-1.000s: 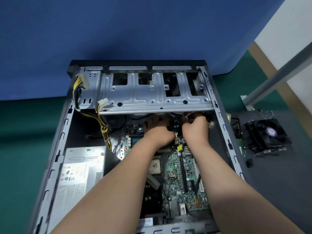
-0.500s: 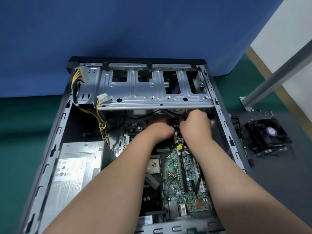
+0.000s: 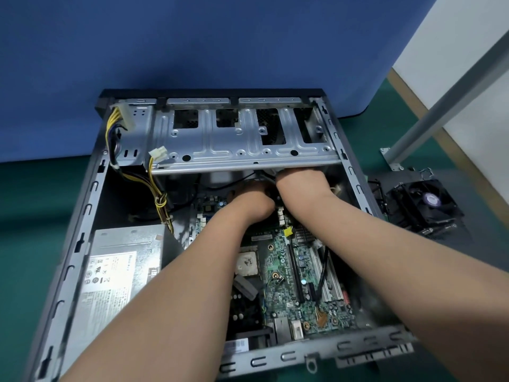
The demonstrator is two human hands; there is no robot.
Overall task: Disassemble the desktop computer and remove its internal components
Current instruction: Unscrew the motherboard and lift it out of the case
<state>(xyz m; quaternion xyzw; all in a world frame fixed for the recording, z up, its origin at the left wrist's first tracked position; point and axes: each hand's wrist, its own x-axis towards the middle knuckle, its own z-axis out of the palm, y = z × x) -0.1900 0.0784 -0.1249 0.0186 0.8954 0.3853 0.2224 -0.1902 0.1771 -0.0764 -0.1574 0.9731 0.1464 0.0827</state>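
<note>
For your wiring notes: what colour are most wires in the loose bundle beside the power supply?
Yellow wire bundle, mixed with some black; head view.

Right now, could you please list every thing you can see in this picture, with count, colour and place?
open black metal computer case: one, black, on the green table.
silver metal drive cage: one, silver, across the far end of the case.
grey power supply box: one, grey, left side inside the case.
yellow and black cable bundle: one, left of the cage, down to the power supply.
green motherboard: one, green, on the case floor.
black cooler fan: one, black, outside the case, right.
blue backdrop: one, behind the case.
left hand: under the cage edge, fingers hidden.
right hand: beside it, fingers hidden.
</note>
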